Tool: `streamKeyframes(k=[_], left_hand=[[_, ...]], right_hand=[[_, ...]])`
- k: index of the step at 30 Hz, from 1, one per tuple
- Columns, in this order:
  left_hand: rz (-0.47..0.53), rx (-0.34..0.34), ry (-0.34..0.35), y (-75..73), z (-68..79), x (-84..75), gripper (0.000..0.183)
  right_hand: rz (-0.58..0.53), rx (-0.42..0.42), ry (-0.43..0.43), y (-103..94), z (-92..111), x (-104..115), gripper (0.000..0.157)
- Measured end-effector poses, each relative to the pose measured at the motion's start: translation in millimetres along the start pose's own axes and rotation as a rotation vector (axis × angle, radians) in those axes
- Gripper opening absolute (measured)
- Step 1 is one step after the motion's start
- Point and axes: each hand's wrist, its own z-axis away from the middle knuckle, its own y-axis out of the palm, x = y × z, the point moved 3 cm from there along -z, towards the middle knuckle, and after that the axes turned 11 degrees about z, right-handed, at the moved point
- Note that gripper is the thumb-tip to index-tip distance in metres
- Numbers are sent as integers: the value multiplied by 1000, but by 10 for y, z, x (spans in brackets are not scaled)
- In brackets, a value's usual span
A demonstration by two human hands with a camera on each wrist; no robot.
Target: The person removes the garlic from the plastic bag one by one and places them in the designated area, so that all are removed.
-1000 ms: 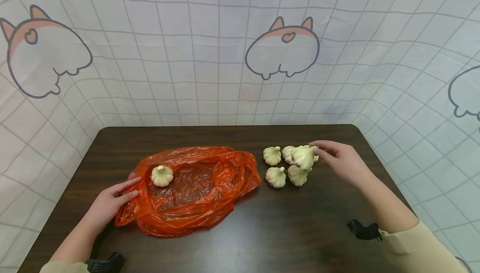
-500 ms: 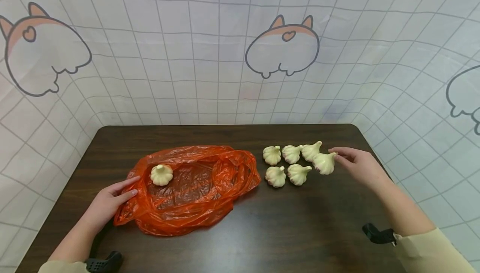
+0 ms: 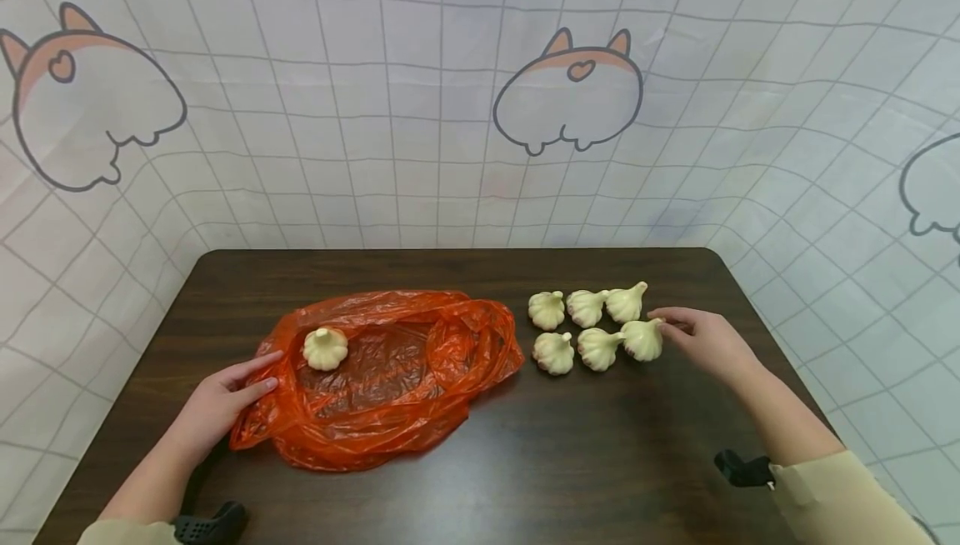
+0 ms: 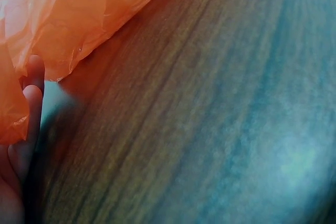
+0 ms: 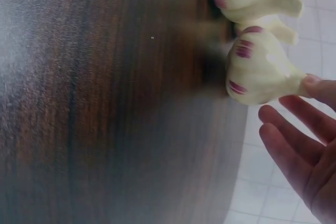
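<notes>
In the head view a thin red plastic bag (image 3: 367,445) lies spread with its mouth open. One garlic bulb (image 3: 325,349) sits inside at its left. My left hand (image 3: 213,407) holds the bag's left edge; in the left wrist view, orange-looking film (image 4: 79,30) partly covers its fingers. Further right, my right hand (image 3: 708,343) pinches the stem of a garlic bulb (image 3: 642,340) between thumb and fingertips. That held bulb (image 5: 260,69) stands at the right end of the front row, close to its neighbours. Several other bulbs (image 3: 599,350) form two short rows.
Everything lies on a dark wood-grain table (image 3: 540,462). White grid-patterned cloth (image 3: 450,112) with cartoon animal prints rises behind it and at both sides. Black wrist devices (image 3: 742,468) sit at the cuffs.
My right hand has carried its bulb rightward from above the group, then down and slightly left to the front row's end. My left hand and the bag have stayed put.
</notes>
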Motion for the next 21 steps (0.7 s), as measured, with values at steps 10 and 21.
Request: streamKeyframes(k=[10,21], left_hand=[[-11,-4,-5,-3,-11,19,73],[-6,-8,19,-4,0,19,71]], right_hand=[[-11,1,19,98,-32,12,36],[-35,-10,33,144,-28,2,40]])
